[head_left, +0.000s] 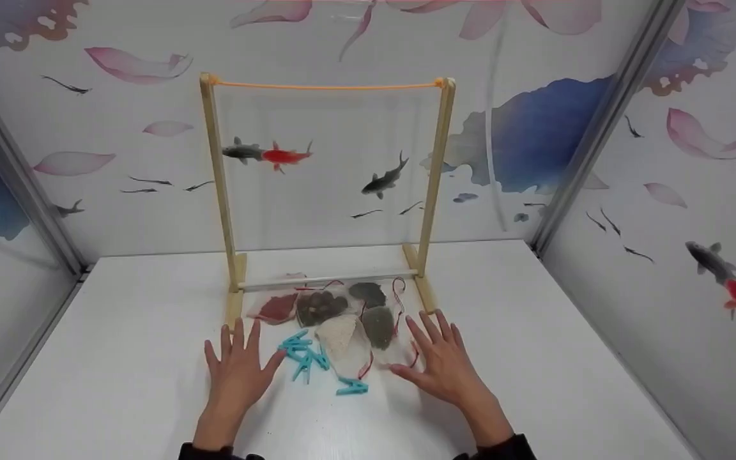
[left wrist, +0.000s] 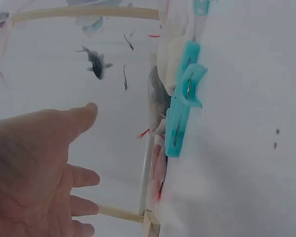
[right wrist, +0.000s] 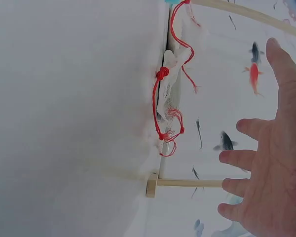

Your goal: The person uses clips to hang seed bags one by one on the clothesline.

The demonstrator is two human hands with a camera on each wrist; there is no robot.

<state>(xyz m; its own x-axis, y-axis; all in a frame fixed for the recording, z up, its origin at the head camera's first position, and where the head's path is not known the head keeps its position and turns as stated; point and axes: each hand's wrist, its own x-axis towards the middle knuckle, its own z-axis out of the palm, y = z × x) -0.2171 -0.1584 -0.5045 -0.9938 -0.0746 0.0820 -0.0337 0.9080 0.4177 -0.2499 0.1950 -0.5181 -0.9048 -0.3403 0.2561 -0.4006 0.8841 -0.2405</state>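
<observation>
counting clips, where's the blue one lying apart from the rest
In the head view, the lone blue clip lies between the left hand and right hand, right of the clustered clips and just below the pale-filled bag.

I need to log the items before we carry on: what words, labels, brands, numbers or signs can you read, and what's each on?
None: I can read no text in any view.
The blue clips, filled bags and wooden frame show no lettering.
The walls show only pictures, such as fish and petals.
</observation>
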